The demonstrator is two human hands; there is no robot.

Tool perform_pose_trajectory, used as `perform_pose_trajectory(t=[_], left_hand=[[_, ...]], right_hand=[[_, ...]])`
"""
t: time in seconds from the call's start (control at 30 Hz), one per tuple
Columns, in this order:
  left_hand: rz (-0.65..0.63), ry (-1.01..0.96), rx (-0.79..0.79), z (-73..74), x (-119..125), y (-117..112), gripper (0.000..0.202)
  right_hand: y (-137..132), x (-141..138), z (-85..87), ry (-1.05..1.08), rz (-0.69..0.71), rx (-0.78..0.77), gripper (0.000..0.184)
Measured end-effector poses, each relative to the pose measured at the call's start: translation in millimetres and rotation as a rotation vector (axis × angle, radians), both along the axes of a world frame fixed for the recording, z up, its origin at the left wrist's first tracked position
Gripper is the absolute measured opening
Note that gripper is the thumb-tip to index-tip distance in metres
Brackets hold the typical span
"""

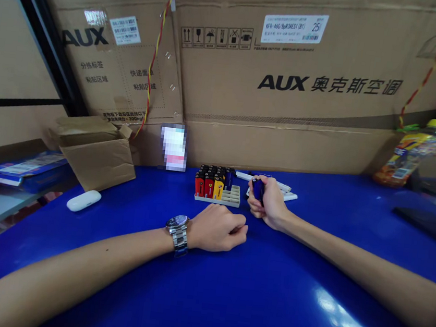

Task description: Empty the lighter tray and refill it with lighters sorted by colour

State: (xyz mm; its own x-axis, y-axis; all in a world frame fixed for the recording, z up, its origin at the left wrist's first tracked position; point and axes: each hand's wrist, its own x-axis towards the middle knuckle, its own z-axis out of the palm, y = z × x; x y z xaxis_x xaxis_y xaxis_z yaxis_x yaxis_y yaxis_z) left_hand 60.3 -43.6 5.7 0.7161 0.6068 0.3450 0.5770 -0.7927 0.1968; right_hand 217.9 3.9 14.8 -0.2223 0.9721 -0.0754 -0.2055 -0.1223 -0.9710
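My right hand [268, 203] is wrapped round a dark blue battery [257, 190], held upright beside the battery tray. My left hand [218, 228], a metal watch [179, 232] on its wrist, rests on the table in front of the tray. Its fingers are curled closed, and whatever they hold, if anything, is hidden. Between the hands and the cardboard stands the white compartment tray [232, 195]. Several block-shaped batteries [209, 186], red, yellow and dark blue with black tops, fill its left and rear slots. Slots at its front right are bare.
Large cardboard boxes [286, 119] line the back of the blue table [257, 299]. A lit phone [174, 148] leans there. On the left are a small open carton [100, 158] and a white case [83, 200]. White pens [278, 183] lie behind my right hand; a drink bottle [408, 153] stands at right.
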Motion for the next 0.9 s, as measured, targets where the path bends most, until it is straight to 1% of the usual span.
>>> perform_pose_trajectory(t=[0.07,0.17,0.23,0.3,0.4,0.53,0.6,0.77,0.9], left_hand=[[-0.002,0.003,0.002,0.2,0,0,0.031],[-0.004,0.008,0.013,0.2,0,0,0.031],[-0.006,0.009,0.023,-0.1,0,0,0.031],[-0.008,0.011,0.035,-0.5,0,1,0.032],[-0.005,0.011,0.053,-0.9,-1,1,0.032],[0.001,0.018,0.057,0.3,-1,0,0.033],[0.0,0.022,0.048,1.0,-1,-1,0.033],[0.013,0.018,0.038,0.2,-1,-1,0.032],[0.011,0.013,0.045,-1.4,-2,0,0.032]], right_hand=[[0,0,0.7,0.006,0.007,-0.008,0.024],[1,-1,0.3,0.004,0.026,0.028,0.029],[2,-1,-1.1,-0.01,0.05,0.083,0.032],[3,-2,-2.3,-0.037,0.082,0.169,0.031],[6,-2,-1.1,-0.153,0.092,0.375,0.025],[17,-3,6.0,-0.406,0.012,0.768,0.023],[24,-3,8.3,-0.479,-0.004,0.88,0.024],[37,-8,4.3,-0.549,0.035,0.919,0.025],[39,-10,2.0,-0.591,0.003,0.923,0.025]])
